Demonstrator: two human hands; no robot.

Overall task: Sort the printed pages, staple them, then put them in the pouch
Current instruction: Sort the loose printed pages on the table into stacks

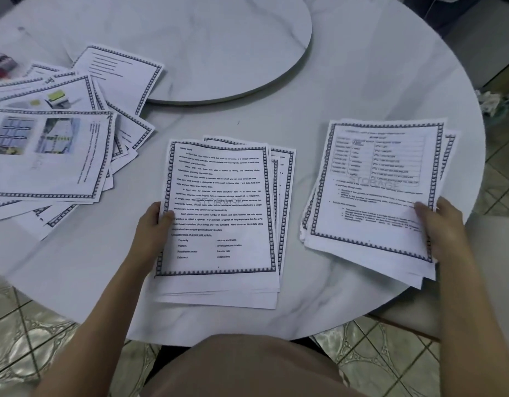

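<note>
Three groups of printed pages with dark patterned borders lie on a round white marble table (362, 67). A middle stack (219, 213) headed "HARD DISK" sits near the front edge; my left hand (153, 227) grips its left edge, thumb on top. A right stack (373, 190) with a table printed on its top sheet is held at its right edge by my right hand (439, 224), thumb over the page. A loose fan of pages (55, 144), some with colour pictures, is spread at the left. No stapler or pouch can be made out.
A raised round turntable (219, 47) takes up the table's middle and back. A blurred red and black object (1, 65) lies at the far left edge. Tiled floor shows around the table, with crumpled material (491, 101) at the right.
</note>
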